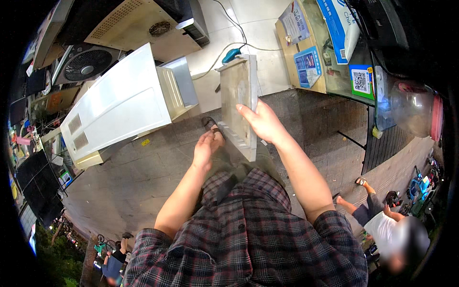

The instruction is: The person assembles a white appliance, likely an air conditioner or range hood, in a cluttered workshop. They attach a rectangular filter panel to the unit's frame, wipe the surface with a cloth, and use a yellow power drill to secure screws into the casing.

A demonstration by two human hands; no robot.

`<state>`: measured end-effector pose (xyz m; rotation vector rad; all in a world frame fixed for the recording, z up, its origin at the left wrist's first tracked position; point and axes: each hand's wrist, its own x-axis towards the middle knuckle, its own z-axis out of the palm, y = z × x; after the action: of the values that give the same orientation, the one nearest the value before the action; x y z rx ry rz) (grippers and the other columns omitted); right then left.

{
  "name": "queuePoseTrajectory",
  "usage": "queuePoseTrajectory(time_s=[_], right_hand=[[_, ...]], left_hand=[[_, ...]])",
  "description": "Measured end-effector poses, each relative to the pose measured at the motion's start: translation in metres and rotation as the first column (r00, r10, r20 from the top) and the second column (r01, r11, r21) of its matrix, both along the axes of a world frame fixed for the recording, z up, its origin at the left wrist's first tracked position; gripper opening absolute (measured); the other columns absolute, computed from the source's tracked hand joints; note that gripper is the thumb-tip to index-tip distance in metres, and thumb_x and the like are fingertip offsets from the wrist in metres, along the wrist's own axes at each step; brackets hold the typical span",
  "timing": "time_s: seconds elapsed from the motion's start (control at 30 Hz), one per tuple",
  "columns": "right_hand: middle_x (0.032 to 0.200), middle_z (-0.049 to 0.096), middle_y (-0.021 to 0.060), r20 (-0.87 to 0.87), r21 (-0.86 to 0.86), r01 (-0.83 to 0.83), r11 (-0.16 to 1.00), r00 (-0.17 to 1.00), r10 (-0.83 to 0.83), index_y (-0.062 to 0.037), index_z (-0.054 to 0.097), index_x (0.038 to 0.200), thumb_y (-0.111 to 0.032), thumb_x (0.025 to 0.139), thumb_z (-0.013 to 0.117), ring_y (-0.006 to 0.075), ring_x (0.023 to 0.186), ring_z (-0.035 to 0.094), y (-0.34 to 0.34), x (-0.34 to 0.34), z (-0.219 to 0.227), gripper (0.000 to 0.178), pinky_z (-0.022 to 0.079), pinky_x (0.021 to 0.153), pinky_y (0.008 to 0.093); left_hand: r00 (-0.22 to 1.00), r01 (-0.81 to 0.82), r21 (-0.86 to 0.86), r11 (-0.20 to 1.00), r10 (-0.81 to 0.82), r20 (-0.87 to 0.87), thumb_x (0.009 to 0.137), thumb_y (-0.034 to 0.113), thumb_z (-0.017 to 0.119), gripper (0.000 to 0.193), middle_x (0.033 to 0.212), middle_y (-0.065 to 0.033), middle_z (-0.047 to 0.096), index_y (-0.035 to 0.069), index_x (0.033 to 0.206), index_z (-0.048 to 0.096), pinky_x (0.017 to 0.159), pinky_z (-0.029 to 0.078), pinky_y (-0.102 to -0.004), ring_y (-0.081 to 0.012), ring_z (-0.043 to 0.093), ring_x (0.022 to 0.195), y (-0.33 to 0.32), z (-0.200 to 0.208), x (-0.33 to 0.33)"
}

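My right hand (pixel 264 123) grips the right edge of a dingy off-white rectangular panel (pixel 234 95), its thumb across the face. The panel stands roughly upright in front of me and has a pale raised rim. My left hand (pixel 205 149) is off the panel, below and left of it, over my leg. Its fingers are loosely extended and I see nothing in them. To the left is a large white appliance casing (pixel 119 98) with vent slots and an open end facing the panel. Just behind the panel's top edge lies a teal object (pixel 231 55) beside a cable.
A counter (pixel 330 71) at the right holds packages, a code card (pixel 362 81) and a clear jar with a red lid (pixel 423 110). A fan (pixel 86 64) and another casing (pixel 126 28) crowd the upper left. A person (pixel 389 234) is at the lower right.
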<state>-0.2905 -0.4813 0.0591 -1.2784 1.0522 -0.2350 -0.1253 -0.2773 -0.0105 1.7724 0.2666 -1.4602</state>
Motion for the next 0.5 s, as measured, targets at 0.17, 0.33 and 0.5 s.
queuePoseTrajectory(time_s=[0.17,0.33,0.5], right_hand=[[0.106,0.075,0.0162,-0.021,0.104,0.046,0.994,0.999,-0.044,0.0017,0.066,0.122,-0.038,0.1,0.066,0.0253,0.098,0.071,-0.006,0.014,-0.002,0.045,0.054,0.089,0.0392],[0.1,0.075,0.0116,0.002,0.052,0.078,0.996,0.997,-0.078,0.0039,0.069,0.116,-0.04,0.102,0.065,0.0159,0.09,0.067,-0.008,0.034,-0.006,0.046,0.054,0.084,0.0364],[0.099,0.073,0.0079,-0.002,0.049,0.124,0.991,0.992,-0.124,0.0041,0.069,0.115,-0.04,0.103,0.065,0.0132,0.091,0.064,-0.012,0.051,-0.032,0.046,0.052,0.085,0.0332]], left_hand=[[0.977,-0.159,-0.028,0.987,0.153,-0.146,0.108,0.04,0.05,0.063,0.159,-0.0207,0.039,0.004,0.158,0.034,0.117,0.041,-0.0455,-0.0363,0.05,0.136,-0.001,-0.034,0.017],[0.909,-0.317,-0.14,0.938,0.259,-0.326,0.11,0.034,0.045,0.064,0.164,-0.0229,0.031,0.001,0.161,0.024,0.116,0.043,-0.0479,-0.0402,0.044,0.143,0.01,-0.095,0.042],[0.907,-0.347,-0.167,0.923,0.285,-0.31,0.11,0.028,0.046,0.065,0.168,-0.0242,0.02,-0.001,0.162,0.019,0.118,0.042,-0.0484,-0.043,0.04,0.145,0.007,-0.126,0.051]])
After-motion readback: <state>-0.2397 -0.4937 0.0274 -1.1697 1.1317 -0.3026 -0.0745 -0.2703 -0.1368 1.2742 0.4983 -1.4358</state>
